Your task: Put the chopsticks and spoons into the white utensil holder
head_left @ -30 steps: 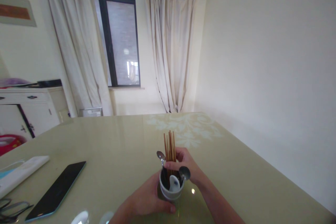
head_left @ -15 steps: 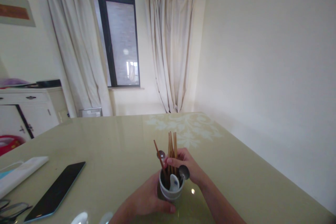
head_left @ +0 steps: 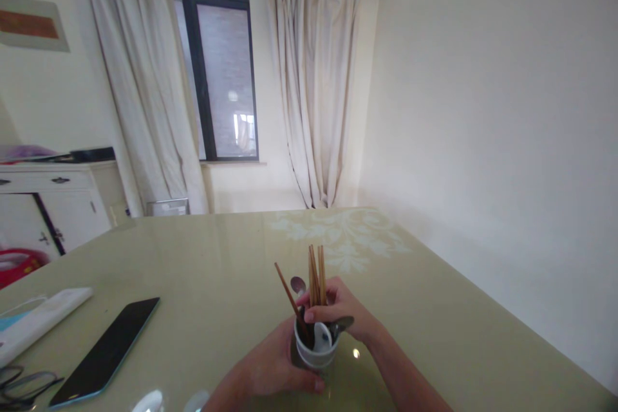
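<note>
My left hand (head_left: 280, 360) is wrapped round the side of a white cup (head_left: 313, 360) on the table, its thumb across the front. Above the rim, my right hand (head_left: 340, 306) closes its fingers round a bundle of wooden chopsticks (head_left: 316, 270), whose lower ends are hidden in the cup. One separate chopstick (head_left: 286, 286) leans out to the left. A metal spoon (head_left: 298, 285) stands behind it, and another metal spoon (head_left: 342, 324) tilts out to the right under my right hand. A white ceramic spoon (head_left: 322, 337) sits at the front inside the cup.
A dark tablet-like device (head_left: 106, 351) lies on the glossy table (head_left: 217, 270) at left. Beyond it are a white power-strip-like bar (head_left: 48, 318) and eyeglasses (head_left: 26, 386). The wall (head_left: 483, 141) runs along the table's right side.
My right hand has sunk slightly toward the rim with the chopsticks. The right metal spoon has tipped lower and outward, and the lone chopstick leans farther left.
</note>
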